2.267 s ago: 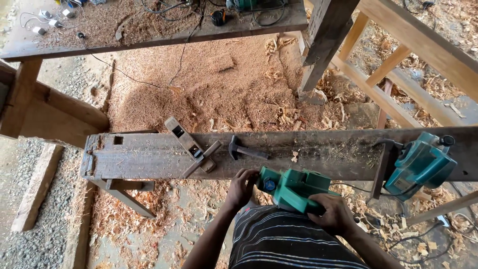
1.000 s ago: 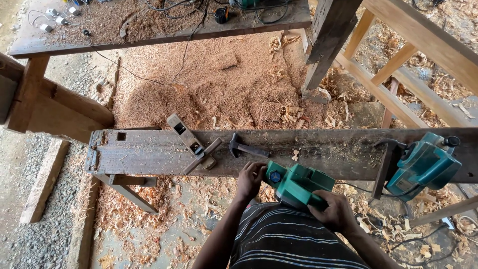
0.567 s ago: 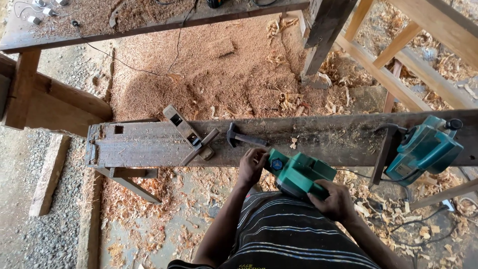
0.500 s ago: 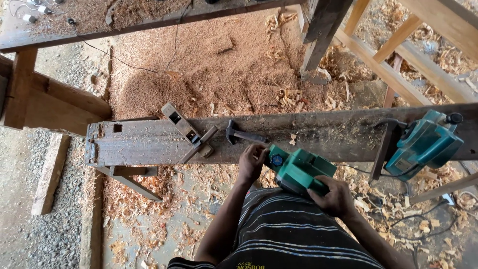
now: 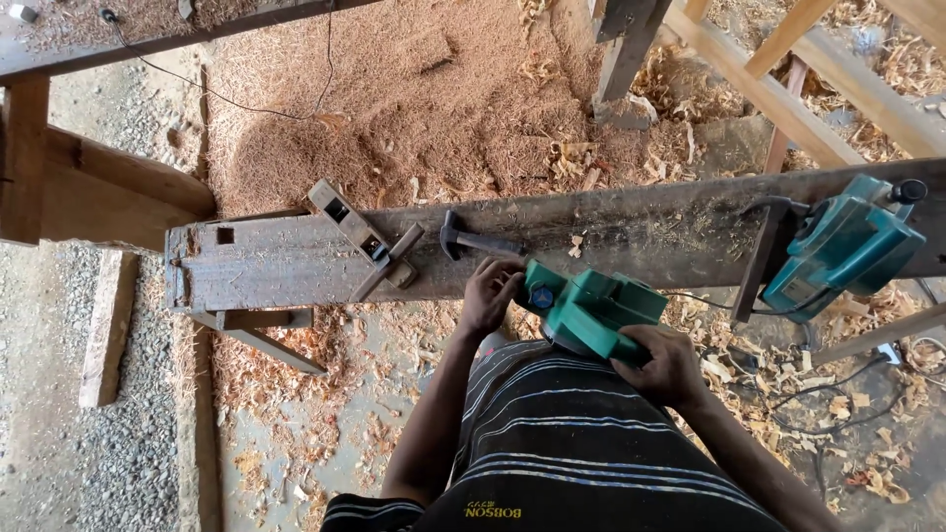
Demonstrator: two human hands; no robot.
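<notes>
The planer (image 5: 591, 313) sat at the near edge of the beam (image 5: 631, 234), tipped against its side, gripped at both ends. Our left hand (image 5: 490, 294) was closed on the front knob, fingers curled round it, and our right hand (image 5: 666, 366) was wrapped over the rear of the green body, so neither hand was free. A black cord ran off from it to the right, along the beam's edge.

Against the pictures from a moment before, the planer had crept a little leftward along the beam's edge, and both hands had gone with it, the hold unchanged. We judged from this that a pass along the beam's side was under way, not yet near the left end.

On top of the beam, just beyond the left hand, lay a hammer (image 5: 475, 239), head to the left. Farther left rested a wooden hand plane (image 5: 360, 236) with a stick crossed against it. A second green planer (image 5: 845, 246) sat on the beam well to our right, untouched. Shavings (image 5: 414, 118) covered the ground beyond, heaped in a mound; more lay scattered under the beam about our feet.
</notes>
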